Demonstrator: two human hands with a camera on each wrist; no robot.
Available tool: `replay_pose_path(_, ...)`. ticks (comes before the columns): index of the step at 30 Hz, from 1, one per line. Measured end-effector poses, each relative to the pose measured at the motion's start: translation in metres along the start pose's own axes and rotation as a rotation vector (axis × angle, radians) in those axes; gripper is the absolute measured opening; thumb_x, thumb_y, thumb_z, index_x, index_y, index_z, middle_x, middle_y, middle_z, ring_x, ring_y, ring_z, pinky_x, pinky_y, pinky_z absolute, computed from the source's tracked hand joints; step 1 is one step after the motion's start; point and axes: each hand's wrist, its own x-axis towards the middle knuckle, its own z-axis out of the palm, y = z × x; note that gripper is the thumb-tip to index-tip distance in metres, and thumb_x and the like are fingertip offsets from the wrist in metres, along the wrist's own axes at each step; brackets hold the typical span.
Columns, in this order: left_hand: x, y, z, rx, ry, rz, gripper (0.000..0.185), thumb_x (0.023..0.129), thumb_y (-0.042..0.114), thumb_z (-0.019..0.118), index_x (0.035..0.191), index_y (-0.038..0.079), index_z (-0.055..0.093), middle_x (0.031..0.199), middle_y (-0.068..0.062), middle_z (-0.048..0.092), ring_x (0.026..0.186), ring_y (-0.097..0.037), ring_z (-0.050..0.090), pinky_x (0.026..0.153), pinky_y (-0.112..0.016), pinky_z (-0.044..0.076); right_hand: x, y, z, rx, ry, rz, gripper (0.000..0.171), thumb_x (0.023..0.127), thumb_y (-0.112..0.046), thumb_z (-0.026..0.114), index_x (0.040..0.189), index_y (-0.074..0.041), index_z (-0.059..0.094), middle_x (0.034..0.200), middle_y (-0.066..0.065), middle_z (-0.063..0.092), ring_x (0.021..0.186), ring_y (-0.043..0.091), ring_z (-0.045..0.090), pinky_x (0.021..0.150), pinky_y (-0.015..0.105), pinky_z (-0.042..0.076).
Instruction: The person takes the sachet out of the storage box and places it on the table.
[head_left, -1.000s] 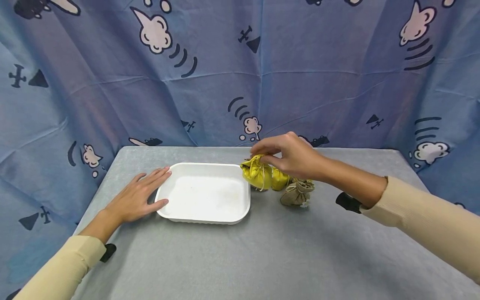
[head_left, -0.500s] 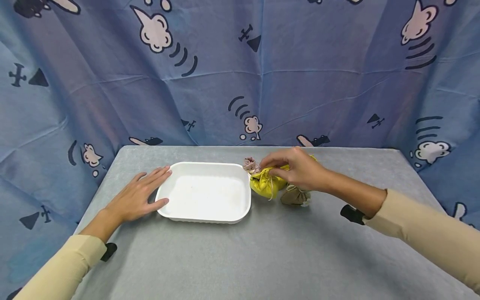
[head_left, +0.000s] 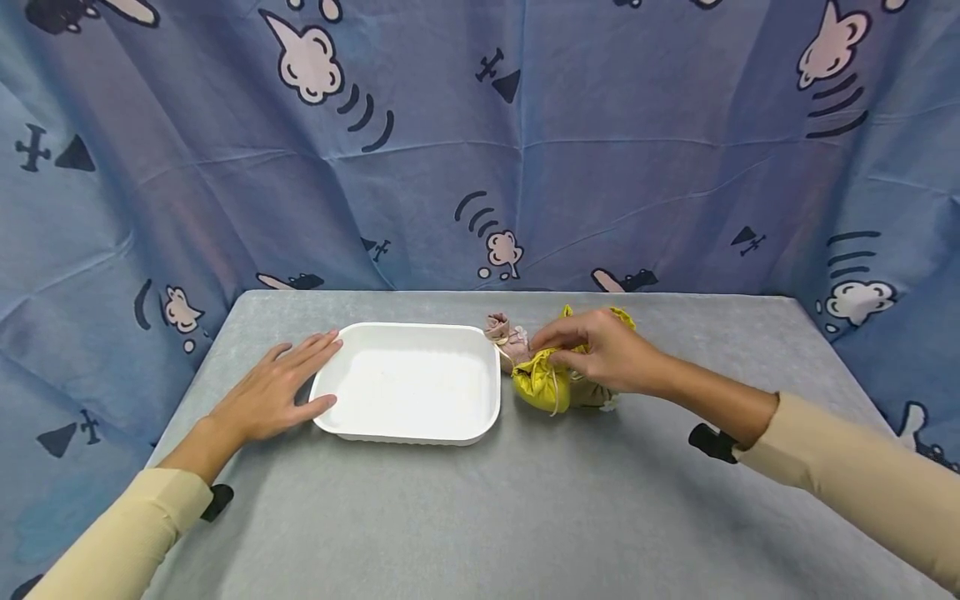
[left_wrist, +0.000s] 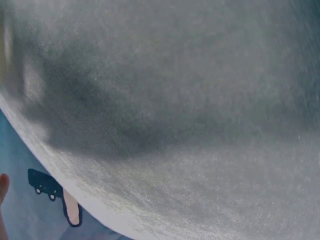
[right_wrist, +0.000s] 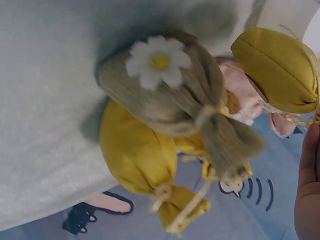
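Note:
My right hand [head_left: 551,350] pinches the gathered neck of a yellow drawstring pouch [head_left: 538,385], which sits on the grey table [head_left: 525,517] just right of the white tray [head_left: 408,433]. A pink pouch [head_left: 507,332] lies behind it, and a second yellow pouch [head_left: 621,317] shows past my knuckles. An olive pouch [head_left: 597,397] is mostly hidden under the hand. The right wrist view shows that olive pouch [right_wrist: 165,95] with a daisy on it, a yellow pouch [right_wrist: 135,155] below it and another yellow pouch [right_wrist: 275,70]. My left hand [head_left: 300,367] lies flat on the table, its fingers against the tray's left rim.
A blue printed cloth [head_left: 480,142] hangs behind and around the table. The tray holds nothing. The left wrist view is a blurred close-up of the grey table [left_wrist: 190,100], with blue cloth at its lower left.
My right hand has carried the yellow pouch from above the tray's right rim down and right onto the table, which uncovered the pink pouch. The left hand has stayed still.

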Motion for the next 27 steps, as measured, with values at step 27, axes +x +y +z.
replay_pose_path(27,0.01,0.006,-0.014,0.042,-0.012,0.045,0.066,0.097,0.038,0.06,0.151,0.005,0.041,0.154,-0.018,0.041,0.133,-0.038,0.048,0.103,-0.061,0.039,-0.02,0.011,0.008,-0.344,-0.046,0.002,0.047,0.092,-0.025,0.073,0.134,-0.009,0.062,0.132,0.008,0.064,0.119,0.028,0.062,0.096,0.05,0.052)
